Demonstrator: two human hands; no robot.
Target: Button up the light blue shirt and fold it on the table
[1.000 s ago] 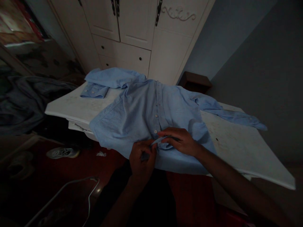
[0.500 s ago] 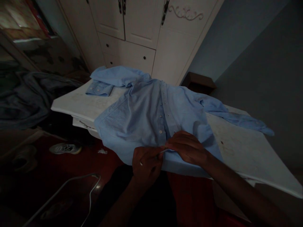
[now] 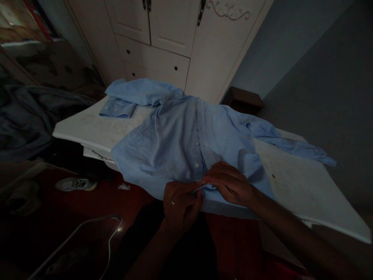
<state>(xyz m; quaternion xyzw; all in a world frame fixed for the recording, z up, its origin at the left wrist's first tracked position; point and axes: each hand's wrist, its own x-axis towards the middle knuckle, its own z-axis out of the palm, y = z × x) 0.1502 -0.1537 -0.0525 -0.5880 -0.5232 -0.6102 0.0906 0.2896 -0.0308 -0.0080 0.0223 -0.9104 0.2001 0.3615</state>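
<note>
A light blue button-up shirt [image 3: 171, 136] lies spread over a white tabletop, its front placket partly unfastened with white buttons showing down the middle. Its lower edge hangs over the near side of the table. My left hand [image 3: 182, 202], with a ring on one finger, is closed and pinches the front edge near the hem. Close against it, my right hand [image 3: 229, 182] is closed on the opposite front edge, its fingertips meeting the left ones. Fabric shows between the two hands. Whether a button sits under the fingers is hidden.
The white table [image 3: 309, 186] extends to both sides of the shirt. Behind it stands a white wardrobe [image 3: 169, 31], with a brown box [image 3: 244, 100] beside it. Dark clothes [image 3: 26, 120] are piled at left. On the red floor lie a sneaker [image 3: 76, 184] and a white cable [image 3: 84, 222].
Both hands stay at the same spot on the shirt's front, with only slight finger movement. The camera view has shifted a little, moving the left side of the scene slightly leftward.
</note>
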